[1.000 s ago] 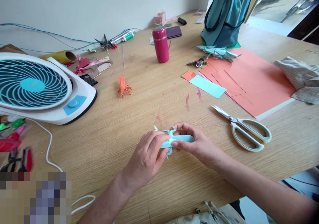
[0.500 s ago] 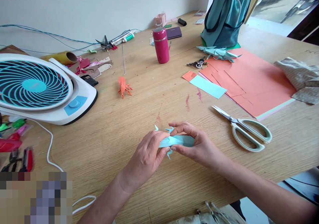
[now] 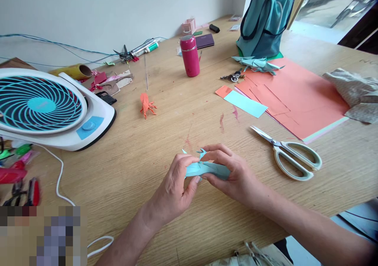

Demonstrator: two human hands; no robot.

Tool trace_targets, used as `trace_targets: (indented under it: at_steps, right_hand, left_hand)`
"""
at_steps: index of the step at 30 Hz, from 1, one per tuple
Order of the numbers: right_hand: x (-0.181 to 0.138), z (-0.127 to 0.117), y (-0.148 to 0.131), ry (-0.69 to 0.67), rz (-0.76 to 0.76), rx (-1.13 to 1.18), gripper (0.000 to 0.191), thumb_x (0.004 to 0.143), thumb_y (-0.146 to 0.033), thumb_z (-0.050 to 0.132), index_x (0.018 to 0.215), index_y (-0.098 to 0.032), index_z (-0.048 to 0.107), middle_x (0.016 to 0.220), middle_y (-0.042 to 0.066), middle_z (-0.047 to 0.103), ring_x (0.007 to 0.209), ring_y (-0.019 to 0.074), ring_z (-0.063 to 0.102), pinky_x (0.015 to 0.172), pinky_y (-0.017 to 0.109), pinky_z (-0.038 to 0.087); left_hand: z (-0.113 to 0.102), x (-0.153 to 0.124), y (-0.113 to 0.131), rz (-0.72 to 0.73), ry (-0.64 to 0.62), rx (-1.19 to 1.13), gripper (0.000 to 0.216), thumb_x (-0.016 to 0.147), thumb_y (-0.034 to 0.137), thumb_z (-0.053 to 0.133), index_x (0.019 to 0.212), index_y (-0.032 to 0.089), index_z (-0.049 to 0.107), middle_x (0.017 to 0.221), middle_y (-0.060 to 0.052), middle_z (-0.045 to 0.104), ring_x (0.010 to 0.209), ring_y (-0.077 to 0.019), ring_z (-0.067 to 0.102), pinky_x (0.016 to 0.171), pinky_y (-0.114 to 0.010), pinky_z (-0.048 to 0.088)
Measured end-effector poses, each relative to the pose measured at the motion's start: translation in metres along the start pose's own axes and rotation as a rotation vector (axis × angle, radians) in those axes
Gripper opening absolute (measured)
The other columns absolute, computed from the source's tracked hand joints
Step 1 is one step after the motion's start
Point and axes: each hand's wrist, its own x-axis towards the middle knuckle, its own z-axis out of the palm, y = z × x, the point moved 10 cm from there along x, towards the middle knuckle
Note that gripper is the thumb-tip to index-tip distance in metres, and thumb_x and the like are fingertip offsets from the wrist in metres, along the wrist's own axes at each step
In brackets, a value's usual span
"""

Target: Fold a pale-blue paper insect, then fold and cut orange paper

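Between both hands is a light blue origami figure [image 3: 203, 169], long and narrow, with small pointed limbs poking out at its far side. My left hand [image 3: 178, 185] is closed on its left end, thumb below and fingers above. On the right part, my right hand [image 3: 232, 169] pinches the folded paper between thumb and fingers. Fingers cover both ends of the figure. Scissors [image 3: 285, 151] with cream handles lie slightly spread to the right of my right hand. Farther back on the left sits an orange origami insect [image 3: 146, 104].
A fan [image 3: 47, 104] takes up the left side. Orange sheets [image 3: 307, 100], a light blue strip [image 3: 245, 103], keys [image 3: 233, 77] and another blue origami figure [image 3: 258, 64] lie at the right. A pink flask [image 3: 189, 57] and a teal bag [image 3: 262, 25] stand behind.
The blue figure has been tilted in my hands, so its lower limb is now mostly hidden and more of its smooth side shows. Both hands keep their hold.
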Motion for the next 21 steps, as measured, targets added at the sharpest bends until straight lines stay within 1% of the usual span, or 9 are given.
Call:
trace_targets:
  at_steps: [3, 6, 9, 13, 15, 17, 19, 21]
  right_hand:
    - [0.001, 0.001, -0.004, -0.013, -0.041, -0.016, 0.023, 0.086, -0.014, 0.070, 0.107, -0.022, 0.065, 0.118, 0.011, 0.061, 0.116, 0.0223, 0.060, 0.082, 0.030, 0.055]
    - [0.001, 0.001, -0.007, -0.014, -0.080, -0.035, 0.021, 0.087, -0.014, 0.069, 0.105, -0.022, 0.065, 0.111, 0.010, 0.065, 0.123, 0.0239, 0.056, 0.080, 0.029, 0.055]
    - [0.001, 0.000, -0.007, -0.002, -0.084, -0.038, 0.020, 0.087, -0.014, 0.069, 0.105, -0.022, 0.066, 0.112, 0.011, 0.065, 0.121, 0.0237, 0.058, 0.080, 0.029, 0.055]
    - [0.001, -0.001, 0.000, 0.002, -0.020, 0.021, 0.014, 0.088, -0.018, 0.070, 0.101, -0.022, 0.068, 0.113, 0.009, 0.064, 0.116, 0.0218, 0.060, 0.081, 0.028, 0.054]
    - [0.001, 0.000, 0.006, -0.013, 0.032, 0.056, 0.017, 0.086, -0.021, 0.073, 0.102, -0.022, 0.067, 0.117, 0.009, 0.061, 0.110, 0.0199, 0.062, 0.084, 0.029, 0.053]
    - [0.001, 0.001, 0.007, -0.038, 0.047, 0.080, 0.024, 0.084, -0.021, 0.075, 0.106, -0.022, 0.066, 0.120, 0.009, 0.059, 0.107, 0.0190, 0.062, 0.088, 0.031, 0.051]
    - [0.001, 0.003, 0.005, -0.067, 0.042, 0.094, 0.026, 0.083, -0.017, 0.075, 0.106, -0.022, 0.064, 0.120, 0.009, 0.058, 0.109, 0.0194, 0.061, 0.090, 0.032, 0.051]
    - [0.001, 0.005, 0.005, -0.083, 0.050, 0.101, 0.021, 0.084, -0.015, 0.073, 0.103, -0.021, 0.065, 0.120, 0.009, 0.058, 0.112, 0.0203, 0.060, 0.092, 0.033, 0.050]
  left_hand:
    - [-0.001, 0.000, 0.000, -0.022, 0.015, -0.037, 0.041, 0.091, 0.006, 0.053, 0.129, 0.017, 0.043, 0.116, -0.011, 0.052, 0.112, -0.0210, 0.051, 0.099, -0.037, 0.047]
    - [-0.002, 0.001, -0.001, -0.035, 0.021, -0.054, 0.039, 0.091, 0.006, 0.052, 0.127, 0.018, 0.043, 0.114, -0.011, 0.051, 0.111, -0.0214, 0.051, 0.097, -0.038, 0.048]
    - [0.001, 0.001, 0.000, -0.026, -0.013, -0.061, 0.038, 0.092, 0.004, 0.049, 0.127, 0.018, 0.043, 0.114, -0.010, 0.051, 0.110, -0.0205, 0.052, 0.095, -0.036, 0.048]
    - [0.002, 0.001, 0.001, 0.009, -0.034, -0.065, 0.036, 0.091, 0.003, 0.050, 0.124, 0.018, 0.044, 0.112, -0.009, 0.053, 0.110, -0.0190, 0.052, 0.096, -0.034, 0.048]
    - [0.002, 0.001, -0.001, 0.008, -0.034, -0.076, 0.034, 0.092, 0.004, 0.052, 0.122, 0.018, 0.045, 0.112, -0.009, 0.054, 0.110, -0.0182, 0.053, 0.097, -0.033, 0.047]
    - [0.002, 0.001, -0.003, -0.002, -0.036, -0.089, 0.033, 0.092, 0.006, 0.054, 0.121, 0.018, 0.046, 0.113, -0.008, 0.055, 0.110, -0.0176, 0.054, 0.097, -0.032, 0.047]
    - [0.002, 0.001, -0.006, -0.014, -0.035, -0.100, 0.032, 0.092, 0.008, 0.056, 0.120, 0.018, 0.047, 0.113, -0.008, 0.056, 0.110, -0.0174, 0.054, 0.097, -0.031, 0.048]
    - [0.002, 0.001, -0.008, -0.024, -0.037, -0.105, 0.032, 0.091, 0.008, 0.058, 0.119, 0.019, 0.048, 0.112, -0.007, 0.057, 0.109, -0.0172, 0.055, 0.096, -0.031, 0.049]
